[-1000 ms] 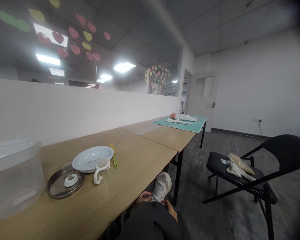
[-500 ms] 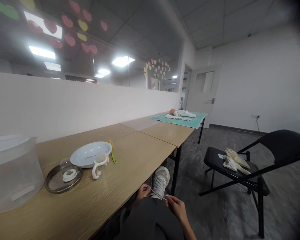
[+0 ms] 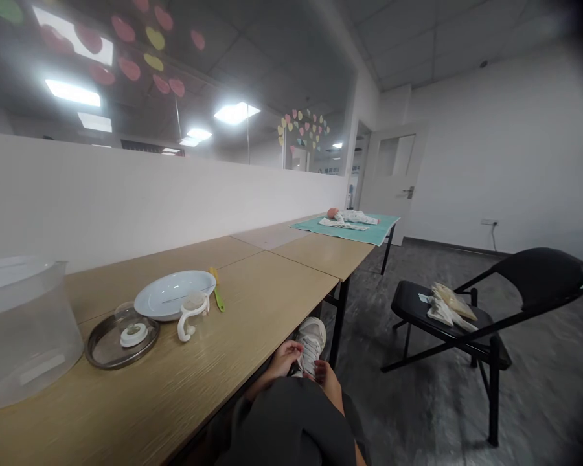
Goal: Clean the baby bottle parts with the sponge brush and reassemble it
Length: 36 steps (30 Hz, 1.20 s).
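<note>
A white lace-up sneaker shows beyond my dark-clothed knee, beside the table's front edge. My left hand is at the shoe's left side, fingers bent and pinched on a shoelace. At the other side of the laces, my right hand is closed, its fingers curled in at the shoe; the lace in it is mostly hidden by the fingers. My knee covers the lower part of the shoe.
On the wooden table stand a clear plastic tub, a metal tray, a white bowl, a white-handled bottle part and a green-handled brush. A black folding chair stands to the right, holding bags.
My hands have moved closer together over the shoe's laces. Half a second ago they were pulling lace ends out to either side. The view has shifted slightly.
</note>
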Each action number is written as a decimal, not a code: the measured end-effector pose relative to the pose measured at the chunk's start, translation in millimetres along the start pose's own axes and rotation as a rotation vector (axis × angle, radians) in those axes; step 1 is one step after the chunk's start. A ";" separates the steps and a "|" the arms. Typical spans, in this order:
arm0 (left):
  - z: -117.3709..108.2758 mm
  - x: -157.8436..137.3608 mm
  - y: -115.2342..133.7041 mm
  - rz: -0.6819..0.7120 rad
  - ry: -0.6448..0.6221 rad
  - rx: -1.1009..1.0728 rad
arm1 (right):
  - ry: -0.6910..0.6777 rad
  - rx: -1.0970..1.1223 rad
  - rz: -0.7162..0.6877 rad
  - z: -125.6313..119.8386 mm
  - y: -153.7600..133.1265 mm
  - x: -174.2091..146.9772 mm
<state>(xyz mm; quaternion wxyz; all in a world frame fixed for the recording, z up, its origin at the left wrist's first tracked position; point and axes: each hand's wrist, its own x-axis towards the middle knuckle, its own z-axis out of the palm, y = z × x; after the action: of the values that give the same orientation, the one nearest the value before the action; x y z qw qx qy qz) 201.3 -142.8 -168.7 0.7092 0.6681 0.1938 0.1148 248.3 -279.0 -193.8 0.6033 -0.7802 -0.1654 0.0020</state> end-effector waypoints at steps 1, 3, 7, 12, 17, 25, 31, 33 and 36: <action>-2.0 -2.0 -0.7 0.021 -0.028 0.040 | -0.005 -0.079 -0.044 1.5 1.8 -0.4; -6.2 -6.1 -2.4 0.070 -0.086 0.141 | -0.047 -0.214 -0.130 2.4 2.1 -1.5; -10.4 -9.1 -1.7 0.179 -0.145 0.324 | -0.189 -0.403 -0.289 -1.1 -15.0 -2.7; -5.2 -2.6 7.4 0.281 -0.161 0.576 | -0.166 -0.329 -0.386 -7.9 -49.1 9.4; 2.6 -3.1 13.4 0.353 -0.144 0.764 | 0.006 0.024 -0.043 -10.6 -46.4 25.9; 7.7 -5.3 22.3 0.363 -0.049 0.859 | 0.016 0.277 0.084 -7.0 -23.7 20.4; 8.5 -4.9 21.7 0.370 0.048 0.751 | -0.122 -0.171 -0.179 -13.4 -33.1 7.7; 8.2 -5.9 20.4 0.370 0.064 0.712 | -0.160 -0.279 -0.262 -17.0 -36.3 4.3; 7.2 -7.8 18.0 0.363 0.056 0.672 | -0.201 -0.365 -0.288 -25.6 -42.2 4.1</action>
<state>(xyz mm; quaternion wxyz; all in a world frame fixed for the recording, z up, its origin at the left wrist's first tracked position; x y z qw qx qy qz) 199.1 -151.1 -149.6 0.4130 0.8835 0.1186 0.1868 246.6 -292.8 -146.3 0.4271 -0.8405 -0.3314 -0.0364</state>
